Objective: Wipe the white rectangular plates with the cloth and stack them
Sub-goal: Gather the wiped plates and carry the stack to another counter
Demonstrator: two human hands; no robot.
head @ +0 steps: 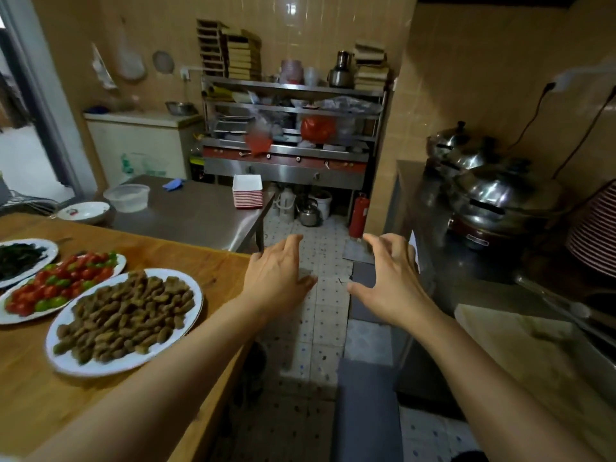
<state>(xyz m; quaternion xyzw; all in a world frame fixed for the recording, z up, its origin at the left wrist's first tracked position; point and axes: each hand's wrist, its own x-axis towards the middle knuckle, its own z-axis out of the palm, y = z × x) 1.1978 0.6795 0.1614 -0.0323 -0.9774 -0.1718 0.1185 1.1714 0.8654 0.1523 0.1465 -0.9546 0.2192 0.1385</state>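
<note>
A stack of white rectangular plates with red edges (247, 191) stands at the far right corner of the steel table (200, 215). A blue cloth (173, 185) lies on that table to the left of the stack. My left hand (278, 271) and my right hand (388, 278) are stretched out side by side over the tiled aisle floor, fingers spread and relaxed, holding nothing. Both hands are well short of the stack.
On the wooden counter (100, 388) at left sit three oval plates of food: brown pieces (125, 320), tomatoes (60, 285), dark greens (20, 258). A plastic tub (127, 197) and a white bowl (83, 211) rest on the steel table. Steel pots (493, 191) crowd the right counter.
</note>
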